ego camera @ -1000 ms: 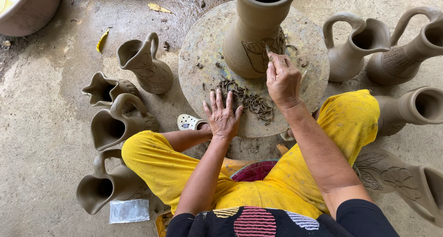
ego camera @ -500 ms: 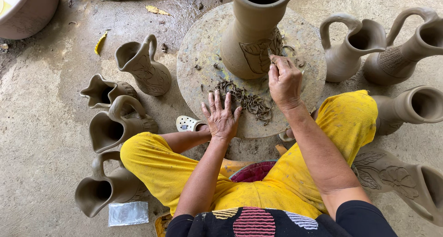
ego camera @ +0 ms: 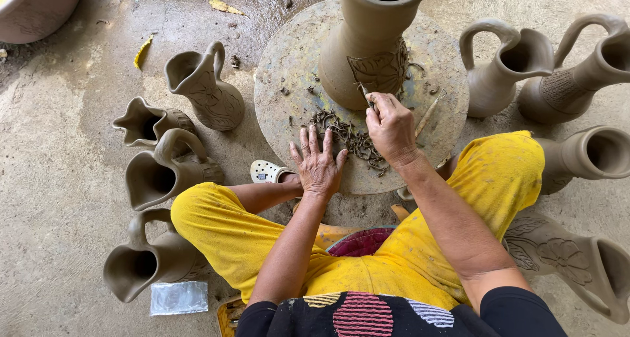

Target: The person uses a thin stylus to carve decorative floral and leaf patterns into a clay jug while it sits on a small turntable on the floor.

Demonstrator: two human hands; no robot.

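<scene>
While my right hand [ego camera: 390,128] pinches a thin carving tool [ego camera: 365,94], I see its tip touch the tall clay vase [ego camera: 371,45]. The vase stands straight up in the upper middle of the frame, on a round turning wheel [ego camera: 282,81] on the floor. It lies just above my right hand, so that hand is the nearer one. The tool points up and a little left, into the leaf pattern cut low on the vase's side.

My left hand [ego camera: 318,165] holds nothing. It lies flat with the fingers spread wide on the near edge of the wheel, lower and to the left of the right hand. Between my two hands sits a small heap of curly clay scraps [ego camera: 351,140].

A second thin stick [ego camera: 426,114] rests on the wheel, to the right of my right hand.

More clay jugs [ego camera: 203,91] stand or lie at the left side of the frame, and other jugs at the right side. My yellow trousers [ego camera: 499,179] fill the bottom.
</scene>
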